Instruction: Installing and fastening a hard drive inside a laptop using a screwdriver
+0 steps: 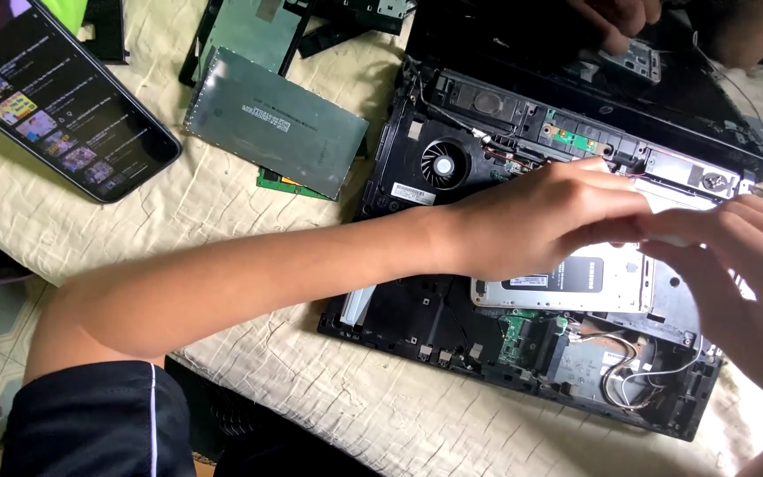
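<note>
Over the opened laptop base (452, 256), head view: left hand (536, 225) reaches across, fingers curled down onto a pale flat part, likely a drive caddy; blurred, so grip unclear. Right hand (748, 283) meets it, fingers stretched flat, steadying the same piece above the silver hard drive (567, 283). Removed cover panel (275, 124) and phone (64, 97) lie aside on the cloth-covered bench (222, 212), clear of the work.

1. Soft daylight, moderately bright, comes from the right.
2. The right hand (744, 274) is blown out, pale and motion-blurred.
3. The left hand (540, 221) is softly blurred.
4. The phone (55, 97) screen glows, with no glare.
5. Shadows are faint.
</note>
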